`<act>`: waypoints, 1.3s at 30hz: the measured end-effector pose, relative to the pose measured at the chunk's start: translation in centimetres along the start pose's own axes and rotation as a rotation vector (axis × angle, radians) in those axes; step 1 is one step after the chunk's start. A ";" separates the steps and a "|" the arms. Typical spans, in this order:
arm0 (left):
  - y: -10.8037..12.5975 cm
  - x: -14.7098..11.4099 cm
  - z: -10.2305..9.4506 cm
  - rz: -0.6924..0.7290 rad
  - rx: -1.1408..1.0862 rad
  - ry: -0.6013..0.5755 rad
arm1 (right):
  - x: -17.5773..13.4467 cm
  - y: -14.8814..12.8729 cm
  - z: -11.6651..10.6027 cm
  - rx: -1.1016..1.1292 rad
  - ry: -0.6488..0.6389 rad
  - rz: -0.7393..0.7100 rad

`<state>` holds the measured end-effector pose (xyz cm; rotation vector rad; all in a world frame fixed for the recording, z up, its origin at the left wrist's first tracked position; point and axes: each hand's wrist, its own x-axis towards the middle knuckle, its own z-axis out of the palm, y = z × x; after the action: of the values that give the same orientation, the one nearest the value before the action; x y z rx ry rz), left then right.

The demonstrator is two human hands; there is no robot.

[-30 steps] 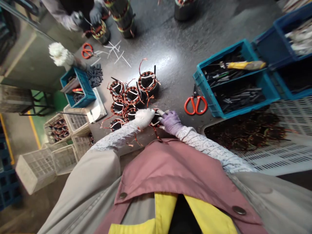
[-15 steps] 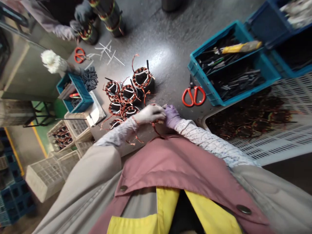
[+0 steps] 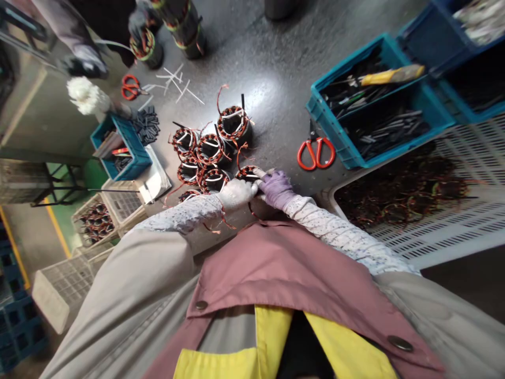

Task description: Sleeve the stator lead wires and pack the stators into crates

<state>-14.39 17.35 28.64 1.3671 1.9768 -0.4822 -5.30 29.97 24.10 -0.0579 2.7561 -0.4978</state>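
Note:
A motor stator (image 3: 248, 171) with a copper-wound, laced top stands at the near edge of the bench, partly covered by my hands. My left hand (image 3: 238, 193), in a white glove, is closed at its near side with curled fingers. From the right, my right hand (image 3: 276, 188), in a purple glove, grips the rim, its fingers meeting the left ones. What lies between the fingertips is hidden. Left of it stand several similar stators (image 3: 210, 149), upright, with white and black sleeves and loose copper leads sticking out. Red-handled scissors (image 3: 316, 153) lie to the right.
A teal bin (image 3: 343, 141) of black sleeves holds a yellow-handled tool (image 3: 390, 77). Below it, a white crate (image 3: 424, 246) contains more stators. A small blue bin (image 3: 136, 158) stands left. Across the bench, a co-worker's gloved hand (image 3: 140, 26) rests by another stator (image 3: 148, 50).
My hands have separated slightly and shifted, the left one lower, uncovering the stator's top. The co-worker's other hand has moved left, away from their stator, and a white strip now stretches from it.

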 end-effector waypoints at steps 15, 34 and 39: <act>-1.2 1.2 -2.0 -0.057 -0.102 -0.135 | -0.3 -1.3 0.3 0.066 0.022 0.062; -4.3 -6.0 2.4 -0.426 -1.800 0.608 | -2.7 3.0 5.1 0.549 0.585 0.118; -5.4 -5.3 3.9 -0.145 -1.114 0.593 | -1.3 2.3 5.7 0.899 0.704 0.442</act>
<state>-16.93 9.27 29.29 0.6470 2.1958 0.9665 -2.14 30.39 18.70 1.0817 2.6896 -1.8075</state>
